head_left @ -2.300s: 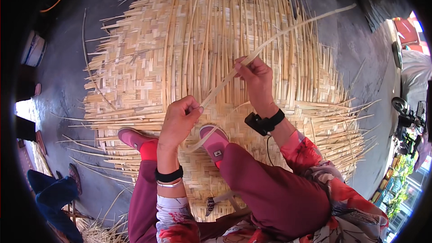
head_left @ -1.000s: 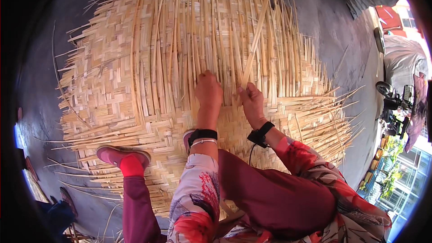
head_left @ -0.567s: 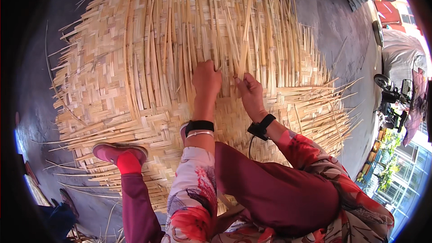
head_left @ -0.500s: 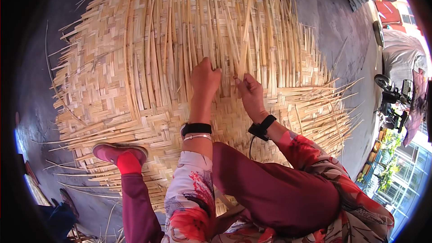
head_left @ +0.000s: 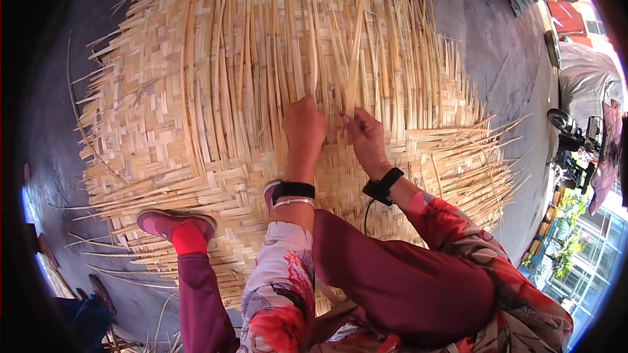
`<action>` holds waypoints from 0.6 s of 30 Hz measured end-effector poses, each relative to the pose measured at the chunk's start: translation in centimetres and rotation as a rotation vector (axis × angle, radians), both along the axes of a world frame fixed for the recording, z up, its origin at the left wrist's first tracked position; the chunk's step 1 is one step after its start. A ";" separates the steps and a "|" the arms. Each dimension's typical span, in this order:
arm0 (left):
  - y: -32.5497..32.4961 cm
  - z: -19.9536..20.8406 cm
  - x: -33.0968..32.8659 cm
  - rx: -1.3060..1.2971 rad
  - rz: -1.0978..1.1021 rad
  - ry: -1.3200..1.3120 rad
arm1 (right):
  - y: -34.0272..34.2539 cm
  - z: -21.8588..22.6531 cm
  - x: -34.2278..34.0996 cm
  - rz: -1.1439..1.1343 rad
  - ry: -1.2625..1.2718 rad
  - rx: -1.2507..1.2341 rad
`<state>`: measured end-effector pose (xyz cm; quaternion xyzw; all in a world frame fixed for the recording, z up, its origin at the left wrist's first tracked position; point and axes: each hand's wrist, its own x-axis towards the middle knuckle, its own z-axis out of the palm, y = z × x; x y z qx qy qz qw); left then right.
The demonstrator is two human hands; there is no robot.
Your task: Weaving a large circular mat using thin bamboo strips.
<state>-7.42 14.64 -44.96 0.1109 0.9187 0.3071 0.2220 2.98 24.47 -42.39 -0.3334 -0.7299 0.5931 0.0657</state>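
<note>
A large mat woven from pale bamboo strips (head_left: 150,111) lies on the floor, with long loose strip ends running away from me across its middle. My left hand (head_left: 304,127) is closed on a bamboo strip (head_left: 313,65) that rises and bends from the top of the fist. Just to the right, my right hand (head_left: 364,132) pinches the near end of another, wider bamboo strip (head_left: 354,75), which slants up and away. Both hands are low over the mat, a short gap apart. The fingers of the left hand are mostly hidden behind its back.
My shoe (head_left: 175,223) rests on the mat at the left, and my bent knee (head_left: 347,248) is under my forearms. Strip ends (head_left: 468,147) stick out over the grey floor (head_left: 487,33). At the far right stand a motorcycle (head_left: 575,131) and potted plants (head_left: 566,235).
My left hand has drawn slightly toward me, and a strip now stands bent above its fist. My right hand keeps its pinch in almost the same place.
</note>
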 end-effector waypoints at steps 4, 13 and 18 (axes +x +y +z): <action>-0.4 1.3 -0.4 0.123 0.012 -0.187 | 0.2 -0.4 -0.3 -0.011 -0.071 0.055; -5.7 1.8 0.3 0.795 0.022 -0.541 | 0.4 -2.8 -2.0 0.638 0.131 0.831; -9.7 1.8 2.8 1.109 0.557 -0.400 | 0.1 -3.9 -1.3 0.404 -0.011 0.423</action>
